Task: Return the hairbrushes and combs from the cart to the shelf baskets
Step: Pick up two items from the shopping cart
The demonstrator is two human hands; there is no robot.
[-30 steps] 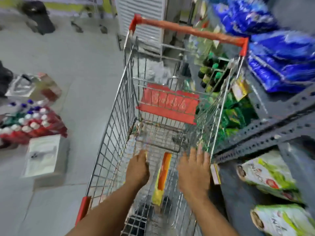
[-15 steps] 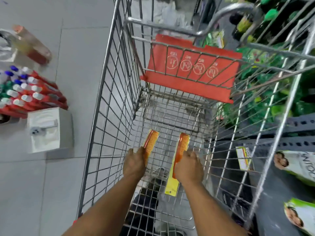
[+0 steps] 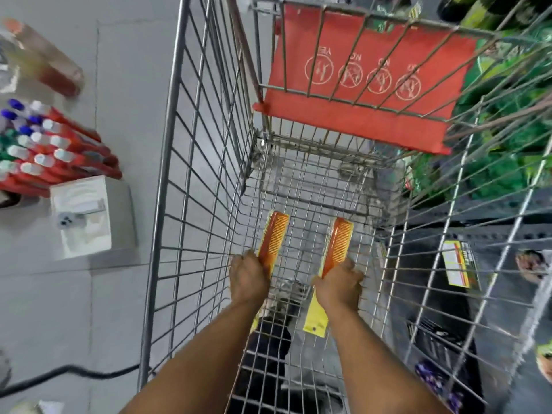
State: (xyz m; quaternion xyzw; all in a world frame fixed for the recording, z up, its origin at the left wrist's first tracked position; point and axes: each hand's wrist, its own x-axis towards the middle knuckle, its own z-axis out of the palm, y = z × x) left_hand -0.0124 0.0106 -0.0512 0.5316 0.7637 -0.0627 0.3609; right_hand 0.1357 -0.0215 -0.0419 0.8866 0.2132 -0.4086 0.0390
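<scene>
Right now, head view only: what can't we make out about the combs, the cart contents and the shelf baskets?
- Shelf baskets: none identifiable in the head view; the shelving on the right is blurred behind the cart wire.
- Dark items on the cart floor: blurred, crossed by the forearms; type unclear.
- Left comb and right comb: lower ends covered by the left hand and right hand.

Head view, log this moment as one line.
left hand: holds comb | right hand: holds second comb | both inside cart

Left hand (image 3: 249, 276) gripping orange comb (image 3: 273, 239), right hand (image 3: 339, 283) gripping second comb (image 3: 339, 245), inside cart (image 3: 167, 174)
</scene>
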